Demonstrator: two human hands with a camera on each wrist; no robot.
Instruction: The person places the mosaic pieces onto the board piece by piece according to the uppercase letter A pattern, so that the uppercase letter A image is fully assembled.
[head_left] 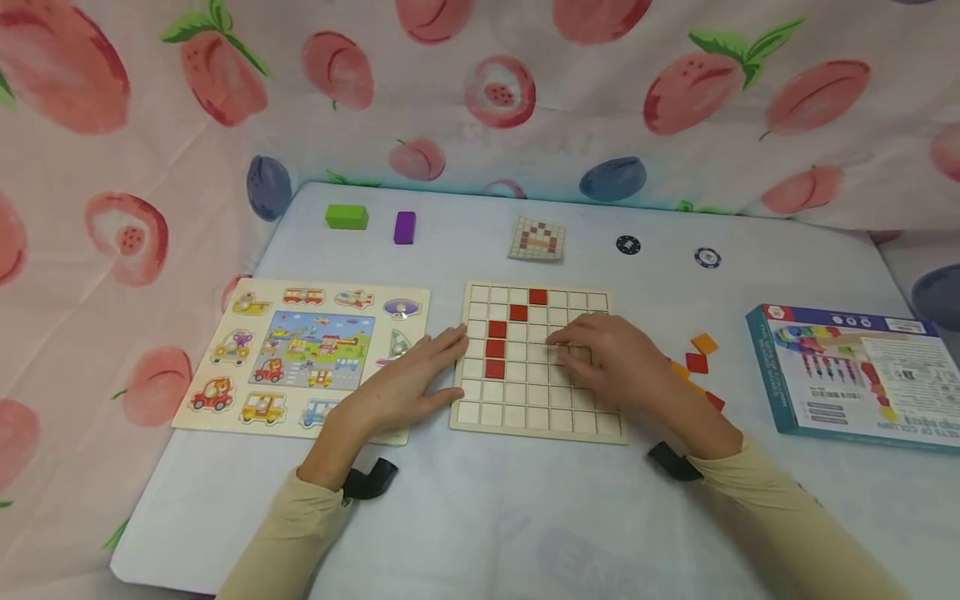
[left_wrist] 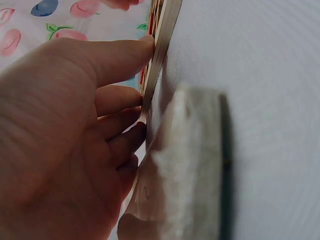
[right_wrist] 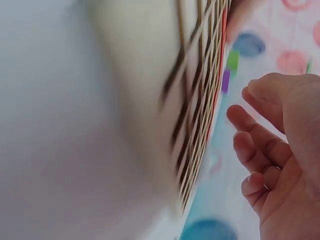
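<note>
Head view shows the board (head_left: pixel 537 415) lying on the surface (head_left: pixel 480 517), roughly midway between its left and right edges. The left grip (head_left: pixel 401 383) touches the board's left side, thumb and index finger against the wood, fingers nearly straight and clasping nothing. The right grip (head_left: pixel 611 362) is over the board's right half, thumb and index fingertips near the middle squares; whether they pinch anything, I cannot tell. Five red tiles (head_left: pixel 495 349) sit in squares left of those fingertips. Loose tiles (head_left: pixel 697 363) lie right of the board; a puzzle (head_left: pixel 243 375) lies toward the surface's left edge.
</note>
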